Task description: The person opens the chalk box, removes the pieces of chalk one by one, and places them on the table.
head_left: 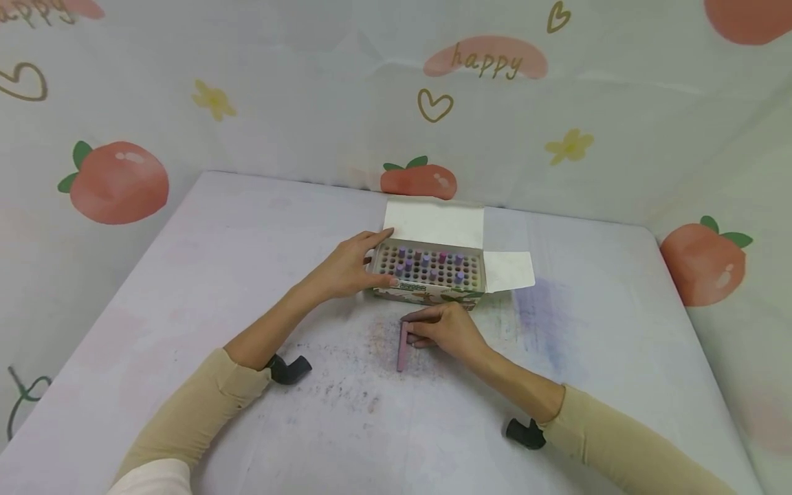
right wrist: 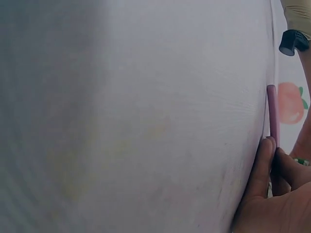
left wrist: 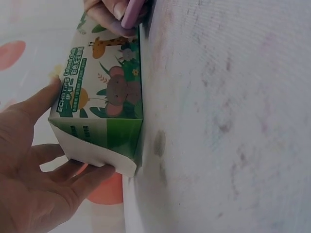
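Observation:
A chalk box [head_left: 408, 294] with printed animals stands with its lid [head_left: 433, 221] raised. Several purple and pink chalk sticks [head_left: 443, 257] poke out of its grid of holes. My left hand [head_left: 355, 267] grips the box's left end, thumb at the front edge and fingers round the side. In the left wrist view, fingers press against a white end flap [left wrist: 92, 149]. My right hand [head_left: 448, 331] pinches a pinkish-purple chalk stick [head_left: 403, 350] by its upper end, in front of the box. The right wrist view shows this stick [right wrist: 273, 114] low alongside the table surface.
The white table [head_left: 346, 440] carries smudges of chalk dust, with a purple streak [head_left: 544, 316] right of the box. An open side flap [head_left: 509, 271] juts out from the box's right end. Behind the table hangs a fruit-printed cloth [head_left: 309, 89].

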Tool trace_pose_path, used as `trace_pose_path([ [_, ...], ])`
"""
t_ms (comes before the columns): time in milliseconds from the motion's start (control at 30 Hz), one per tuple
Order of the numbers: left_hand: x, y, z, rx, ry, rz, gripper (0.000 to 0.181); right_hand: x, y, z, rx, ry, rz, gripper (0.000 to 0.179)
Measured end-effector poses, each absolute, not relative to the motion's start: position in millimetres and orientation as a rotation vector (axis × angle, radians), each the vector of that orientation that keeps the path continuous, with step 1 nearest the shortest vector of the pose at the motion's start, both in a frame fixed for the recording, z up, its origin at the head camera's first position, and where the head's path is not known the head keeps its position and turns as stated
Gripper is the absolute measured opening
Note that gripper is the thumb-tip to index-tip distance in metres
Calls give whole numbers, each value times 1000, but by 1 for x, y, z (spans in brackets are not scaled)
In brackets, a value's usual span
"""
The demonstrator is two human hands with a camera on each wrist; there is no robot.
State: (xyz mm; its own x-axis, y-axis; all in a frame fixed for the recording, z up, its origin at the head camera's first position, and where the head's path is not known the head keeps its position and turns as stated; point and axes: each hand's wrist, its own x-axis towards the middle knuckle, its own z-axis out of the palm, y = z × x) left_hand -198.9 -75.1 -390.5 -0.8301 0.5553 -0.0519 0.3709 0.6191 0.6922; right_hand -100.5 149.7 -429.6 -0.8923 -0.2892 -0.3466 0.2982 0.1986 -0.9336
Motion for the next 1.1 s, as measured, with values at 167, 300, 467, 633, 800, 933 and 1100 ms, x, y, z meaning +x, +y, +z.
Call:
trace_pose_path([
  [167, -199, -75, -390, 733, 2570, 1020, 94, -101, 150, -429, -2, 2048, -1715, 21],
  [300, -199, -75, -389, 731, 2560, 1032, 94, -101, 150, -427, -5, 2055, -1691, 20],
  [467, -199, -76, -391, 715, 2551, 1052, 94, -103, 152, -426, -45, 2061, -1661, 21],
  [633, -199, -75, -391, 711, 2546, 1054, 93, -101, 154, -425, -62, 2070, -1655, 21],
  [800, -199, -75, -390, 693, 2540, 1061, 93, -100, 159, -422, -127, 2119, -1662, 23],
  [933, -199, -75, -391, 688, 2538, 1068, 94, -101, 162, -417, -193, 2147, -1661, 23],
  [1100, -198, -74, -391, 683, 2526, 1083, 94, -100, 168, -409, -299, 2267, -1590, 18],
])
